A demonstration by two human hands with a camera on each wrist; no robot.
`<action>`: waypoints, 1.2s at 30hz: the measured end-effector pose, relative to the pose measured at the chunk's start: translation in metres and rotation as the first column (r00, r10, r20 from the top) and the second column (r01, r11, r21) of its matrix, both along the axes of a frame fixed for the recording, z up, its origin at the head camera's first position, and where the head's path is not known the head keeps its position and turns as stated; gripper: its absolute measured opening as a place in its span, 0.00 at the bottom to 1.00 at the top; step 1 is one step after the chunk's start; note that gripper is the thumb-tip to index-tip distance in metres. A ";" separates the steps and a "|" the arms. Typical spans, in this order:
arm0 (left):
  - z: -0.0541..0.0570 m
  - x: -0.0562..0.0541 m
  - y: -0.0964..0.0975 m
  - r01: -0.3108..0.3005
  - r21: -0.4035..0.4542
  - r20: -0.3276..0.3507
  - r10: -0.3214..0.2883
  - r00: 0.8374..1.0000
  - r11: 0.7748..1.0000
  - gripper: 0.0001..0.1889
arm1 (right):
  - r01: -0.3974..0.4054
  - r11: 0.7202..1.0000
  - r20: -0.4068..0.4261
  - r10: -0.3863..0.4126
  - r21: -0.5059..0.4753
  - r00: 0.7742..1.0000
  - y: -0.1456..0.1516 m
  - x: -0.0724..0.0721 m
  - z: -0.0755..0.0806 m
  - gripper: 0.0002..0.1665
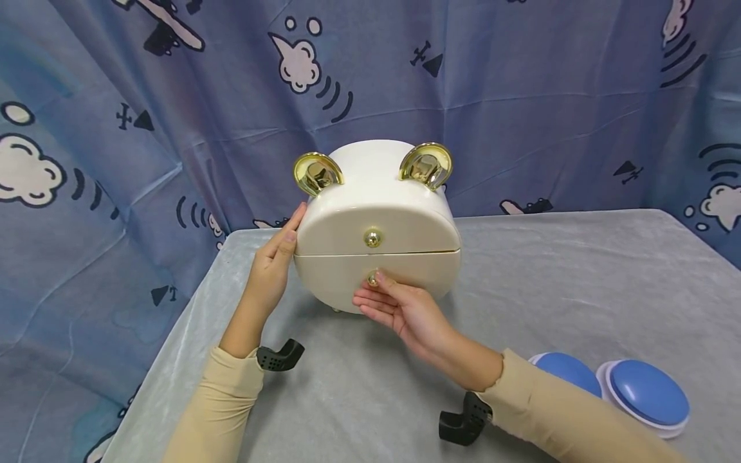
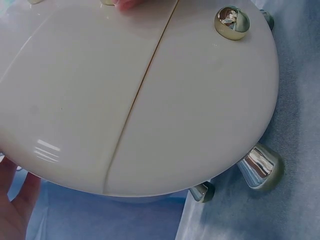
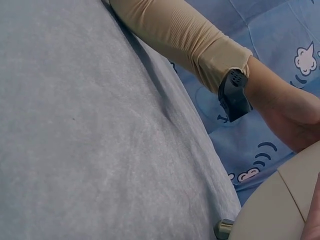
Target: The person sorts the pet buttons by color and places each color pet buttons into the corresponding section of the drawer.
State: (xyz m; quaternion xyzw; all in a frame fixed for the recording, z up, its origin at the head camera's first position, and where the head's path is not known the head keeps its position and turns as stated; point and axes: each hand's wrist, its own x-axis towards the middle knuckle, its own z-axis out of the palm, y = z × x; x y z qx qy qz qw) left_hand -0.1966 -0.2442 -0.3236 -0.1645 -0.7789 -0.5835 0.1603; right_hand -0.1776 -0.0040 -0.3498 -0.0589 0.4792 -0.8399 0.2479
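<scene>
A rounded white box (image 1: 359, 180) with gold ears stands on the table. A seam divides its front into an upper part with a gold knob (image 1: 373, 238) and a lower part with a second gold knob (image 1: 372, 279). My left hand (image 1: 271, 269) rests against the box's left side with its fingers extended. My right hand (image 1: 408, 313) is at the front, its thumb and index finger beside the lower knob in the head view. In the left wrist view, a fingertip (image 2: 127, 4) appears near the upper knob, so whether it pinches one is unclear.
Two blue domed discs with white rims, a nearer one (image 1: 648, 391) and a partly hidden one (image 1: 567, 372), lie at the right, by the right sleeve. The grey cloth-covered table (image 1: 573, 289) meets a blue patterned curtain (image 1: 521, 116) behind. Gold feet (image 2: 262, 169) support the box.
</scene>
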 end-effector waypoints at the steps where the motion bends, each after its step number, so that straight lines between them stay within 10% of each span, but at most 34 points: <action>1: 0.000 0.000 0.000 0.000 0.000 0.001 0.000 1.000 1.000 0.24 | 0.002 1.000 0.006 -0.002 -0.001 1.000 0.000 0.000 0.001 0.15; 19: 0.001 0.000 0.000 -0.006 -0.008 0.001 0.006 1.000 1.000 0.23 | -0.012 1.000 -0.026 0.012 0.018 1.000 0.003 -0.005 -0.001 0.16; 36: 0.000 0.001 0.000 -0.008 -0.003 0.008 0.008 1.000 1.000 0.23 | -0.126 0.961 -0.039 0.139 0.246 0.989 0.014 0.016 -0.025 0.25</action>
